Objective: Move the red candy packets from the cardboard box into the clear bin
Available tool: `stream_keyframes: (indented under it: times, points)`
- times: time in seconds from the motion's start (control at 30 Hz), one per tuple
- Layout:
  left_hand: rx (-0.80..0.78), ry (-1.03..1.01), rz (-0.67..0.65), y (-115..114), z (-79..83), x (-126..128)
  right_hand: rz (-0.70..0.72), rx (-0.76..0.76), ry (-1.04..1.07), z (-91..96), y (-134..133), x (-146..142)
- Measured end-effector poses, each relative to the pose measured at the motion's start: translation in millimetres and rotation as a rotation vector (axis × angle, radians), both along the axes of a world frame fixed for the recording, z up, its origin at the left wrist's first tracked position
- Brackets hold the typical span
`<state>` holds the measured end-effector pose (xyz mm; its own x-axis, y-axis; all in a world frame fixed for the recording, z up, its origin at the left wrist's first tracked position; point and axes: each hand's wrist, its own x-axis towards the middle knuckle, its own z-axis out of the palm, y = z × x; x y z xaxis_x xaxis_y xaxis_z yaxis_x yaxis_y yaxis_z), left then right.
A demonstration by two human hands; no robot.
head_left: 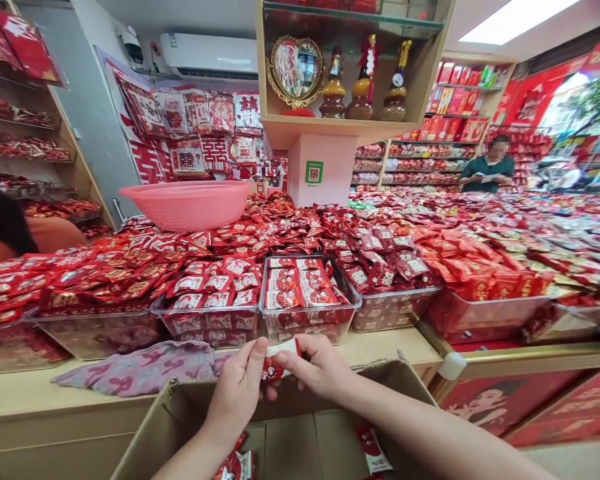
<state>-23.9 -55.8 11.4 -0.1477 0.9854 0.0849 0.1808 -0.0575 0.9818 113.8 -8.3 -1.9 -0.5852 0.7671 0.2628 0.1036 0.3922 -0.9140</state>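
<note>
Shelves of red goods (455, 117) are filling the shop's far side, blurring with distance, and rows of heaped packets are crowding the pale tabletop (10, 395). Centre stage, two hands are holding one red-and-white packet (271, 369) above an open cardboard box (290, 437). The left hand (244, 375) is pinching one end, its grip clamped on the wrapper; the right hand (323, 372) is clamping the other, its thumb lying across the front and covering much of the print. Most of the fingertips are hiding behind the packet, so exactly how they are pressing cannot be told. Just beyond, a clear tub (310, 311) is holding similar packets in upright rows. Down in the box, one loose packet (374, 452) is lying to the right, while a small pile (236, 467) is peeking out beside the left forearm, the frame's bottom edge cutting it off. Over at far left, a person's shoulder (60, 233) is barely showing; at far right, another person (486, 170) is holding something pale, too distant to make out.
</note>
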Motion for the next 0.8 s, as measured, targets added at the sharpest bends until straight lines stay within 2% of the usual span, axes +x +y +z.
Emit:
stream_keyframes:
  times: [0.1, 0.37, 0.53, 0.6, 0.67, 0.73, 0.8]
  points:
    - [-0.013, -0.030, -0.006, 1, 1.3, 0, 0.013, -0.039, 0.035, 2.8, -1, 0]
    - [-0.048, -0.094, -0.025, 3, 2.4, 3, -0.104, -0.071, 0.005, 4.2, 0, -2]
    - [-0.073, -0.142, -0.015, 3, 2.8, 4, -0.258, 0.230, -0.101, 1.5, 4, -1]
    - [-0.155, -0.192, -0.055, 3, 4.7, 2, -0.290, 0.328, -0.135, 0.5, 5, 0]
    - [-0.270, -0.285, -0.130, 3, 8.4, -3, -0.275, 0.414, -0.150, 0.9, 6, 3]
    - [-0.322, -0.400, -0.182, 3, 13.6, -8, -0.198, 0.428, -0.112, 3.5, 6, 5]
    - [-0.259, -0.473, -0.165, 4, 18.8, -11, -0.087, 0.273, 0.026, 7.9, 5, 6]
